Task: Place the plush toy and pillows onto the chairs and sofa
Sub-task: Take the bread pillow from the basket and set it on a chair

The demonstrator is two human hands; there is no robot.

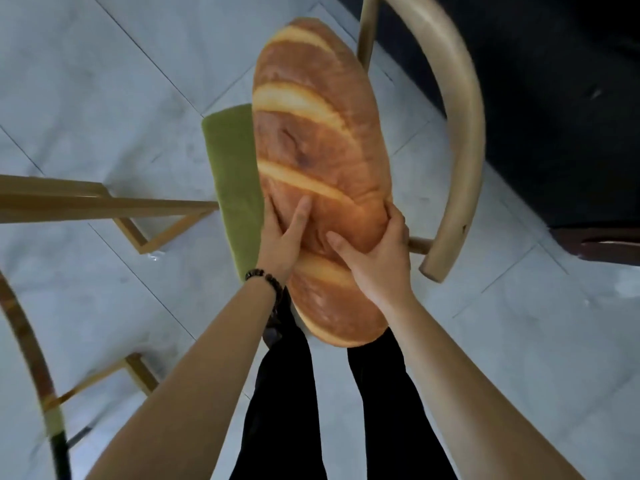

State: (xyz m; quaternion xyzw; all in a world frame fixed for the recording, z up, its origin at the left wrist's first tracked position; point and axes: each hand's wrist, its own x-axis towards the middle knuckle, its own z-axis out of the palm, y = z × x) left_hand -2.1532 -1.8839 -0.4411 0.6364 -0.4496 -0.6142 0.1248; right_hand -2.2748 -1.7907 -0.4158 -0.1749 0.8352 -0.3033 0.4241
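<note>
Black trousers point(284, 393) fill the bottom middle of the view, and two bare forearms reach forward above them. A dark bead bracelet point(265, 277) sits on the left wrist. Both hands grip a long pillow point(311, 133) printed as a loaf of bread, golden brown with pale slashes across its crust. The left hand point(284, 233) clasps the pillow's left edge with one digit stretched across the top. The right hand point(377, 251) holds the right edge, thumb pressed into the top and fingers curled over the side, and the fabric dents under both. The pillow lies lengthwise away from the person, its near end jutting over the trousers and the rest over the seat of a chair. A green cushion point(235, 174) on that seat shows along the pillow's left side. Whether the pillow rests on the cushion or hangs just above it cannot be told. The chair's curved wooden back point(460, 133) arcs round the right side. Parts of a second wooden chair point(86, 202) show at the left. Pale floor tiles point(104, 98) spread beneath, and dark furniture point(554, 98) fills the far right corner.
</note>
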